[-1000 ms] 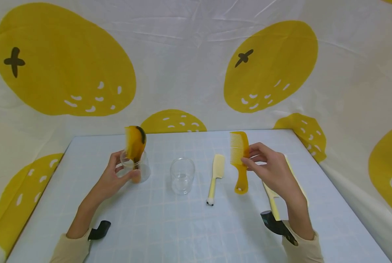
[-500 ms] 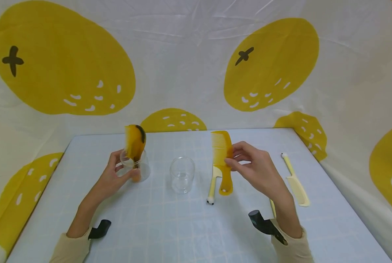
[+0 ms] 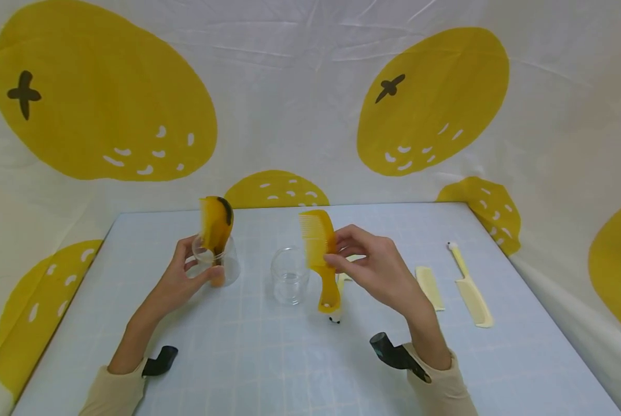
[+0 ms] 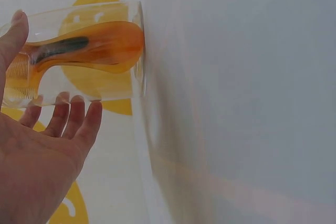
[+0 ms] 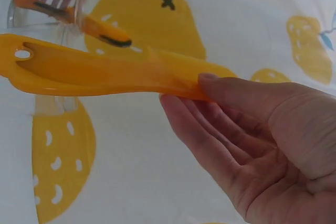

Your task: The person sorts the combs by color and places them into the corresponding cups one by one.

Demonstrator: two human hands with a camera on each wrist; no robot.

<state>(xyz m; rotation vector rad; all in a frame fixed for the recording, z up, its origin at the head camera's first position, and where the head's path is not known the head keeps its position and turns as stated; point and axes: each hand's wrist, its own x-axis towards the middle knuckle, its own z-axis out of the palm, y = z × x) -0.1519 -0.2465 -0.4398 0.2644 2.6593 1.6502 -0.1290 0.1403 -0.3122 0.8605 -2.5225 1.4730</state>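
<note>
Tabletop (image 3: 300,358) overhead only; yellow comb's (image 5: 105,69) hanging hole wrist-side.

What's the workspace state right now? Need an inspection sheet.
Surface: pale blue gridded table.
Job's things: yellow plastic handled comb, held upright; clear plastic cup holding an amber comb with dark streak; empty clear plastic cup at centre.
Clutter: three cream combs: one, one long-handled, one mostly hidden behind the right hand.
Grips: left hand holds the cup with the amber comb; right hand pinches the yellow comb.
Cables: nothing seen.
Surroundings: white cloth with yellow fruit prints.
</note>
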